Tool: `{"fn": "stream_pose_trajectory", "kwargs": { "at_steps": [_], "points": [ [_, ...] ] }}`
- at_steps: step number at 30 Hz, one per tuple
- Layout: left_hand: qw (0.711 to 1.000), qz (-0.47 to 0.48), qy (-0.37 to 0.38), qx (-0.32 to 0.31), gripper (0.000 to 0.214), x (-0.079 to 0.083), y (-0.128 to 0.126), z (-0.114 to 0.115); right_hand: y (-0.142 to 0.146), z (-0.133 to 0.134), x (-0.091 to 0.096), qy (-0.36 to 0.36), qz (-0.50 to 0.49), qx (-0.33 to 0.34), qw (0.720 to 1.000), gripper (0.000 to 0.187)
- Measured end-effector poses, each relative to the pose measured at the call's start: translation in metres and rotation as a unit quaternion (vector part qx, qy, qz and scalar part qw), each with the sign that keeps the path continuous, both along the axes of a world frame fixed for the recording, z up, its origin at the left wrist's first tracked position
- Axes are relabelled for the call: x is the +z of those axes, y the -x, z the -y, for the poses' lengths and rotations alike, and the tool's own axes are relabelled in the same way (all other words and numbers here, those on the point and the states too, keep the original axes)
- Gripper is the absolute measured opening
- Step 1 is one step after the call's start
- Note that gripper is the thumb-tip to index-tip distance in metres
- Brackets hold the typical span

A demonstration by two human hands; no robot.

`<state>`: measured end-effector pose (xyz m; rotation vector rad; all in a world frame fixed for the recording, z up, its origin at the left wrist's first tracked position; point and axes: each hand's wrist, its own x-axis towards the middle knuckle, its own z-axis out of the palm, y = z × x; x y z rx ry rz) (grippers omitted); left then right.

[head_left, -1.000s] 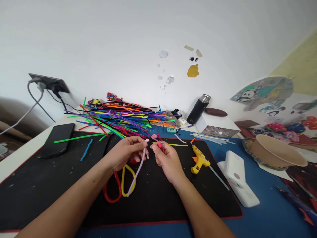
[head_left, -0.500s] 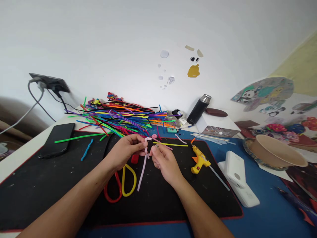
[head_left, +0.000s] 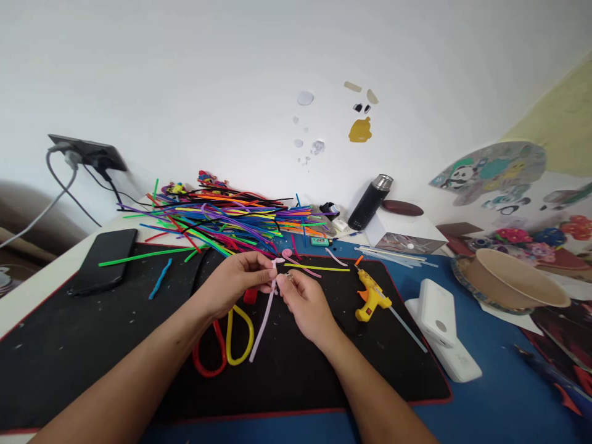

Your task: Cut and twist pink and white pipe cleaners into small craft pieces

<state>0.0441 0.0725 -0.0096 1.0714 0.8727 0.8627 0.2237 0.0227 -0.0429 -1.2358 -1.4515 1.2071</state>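
Note:
My left hand (head_left: 238, 279) pinches a pale pink pipe cleaner (head_left: 262, 330) between thumb and fingers. Its bent top shows above the fingertips, and its long tail hangs down over the black mat (head_left: 296, 376). Close beside it, my right hand (head_left: 305, 303) is closed, thumb against fingers, at the pipe cleaner. A small, shiny bit shows at those fingertips, too small to name. Just beyond the hands lies a pink coil (head_left: 287, 253). Below my left hand are a yellow loop handle (head_left: 252, 333) and a red loop handle (head_left: 225, 348), like those of scissors.
A heap of colourful pipe cleaners (head_left: 231, 216) lies along the wall. To the right are a yellow glue gun (head_left: 370, 296), white power banks (head_left: 437, 311) and a beige bowl (head_left: 513, 277). A black phone (head_left: 104, 262) lies left; a black flask (head_left: 370, 203) leans behind.
My right fingertips have moved left, closer to my left hand and the pink pipe cleaner. The pipe cleaner's hanging end has swung slightly left. The whole view has shifted a little.

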Motion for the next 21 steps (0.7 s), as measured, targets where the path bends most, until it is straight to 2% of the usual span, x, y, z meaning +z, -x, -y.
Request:
{"fn": "stream_pose_trajectory", "kwargs": {
  "at_steps": [4,11,16,21],
  "points": [
    [1.000,-0.015,0.005,-0.020,0.042,0.001,0.001,0.000,0.001,0.002,0.006,-0.031,0.039,-0.009,0.999,0.057],
    [0.995,-0.082,-0.001,-0.054,0.041,-0.001,0.006,0.000,0.002,0.001,0.011,-0.039,0.105,-0.043,0.993,0.052],
    [0.996,-0.069,-0.010,-0.053,0.041,-0.005,0.006,-0.003,0.005,0.002,0.015,-0.040,0.133,-0.039,0.990,0.043],
    [0.996,-0.071,-0.016,-0.045,0.041,0.001,0.006,-0.002,0.008,0.002,0.014,-0.041,0.152,-0.028,0.987,0.037]
  ]
}}
